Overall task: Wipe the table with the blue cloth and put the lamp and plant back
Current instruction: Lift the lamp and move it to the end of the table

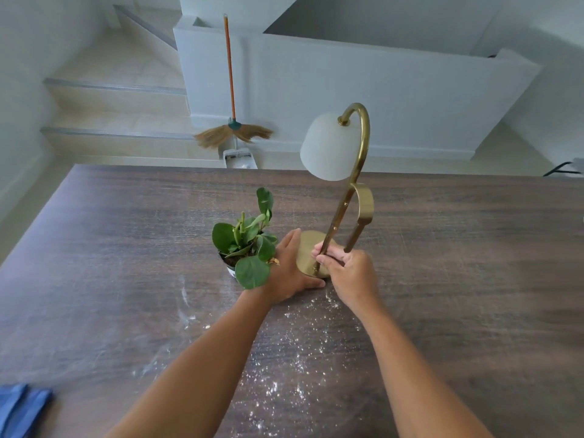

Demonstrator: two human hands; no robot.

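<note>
A brass lamp (354,197) with a white shade stands mid-table on its round base. My right hand (347,267) is closed around the lower part of its stem. A small potted plant (246,245) with round green leaves sits just left of the lamp. My left hand (290,267) wraps the right side of its pot, thumb lying on the table beside the lamp base. The blue cloth (22,409) lies folded at the table's near left corner. White powder (284,368) is scattered over the dark wooden table (458,279) between my forearms.
Beyond the table's far edge a broom (232,128) with an orange handle leans on a low white wall, a white dustpan (240,159) below it. Steps rise at the back left. A dark cable or stand (561,168) shows at the far right.
</note>
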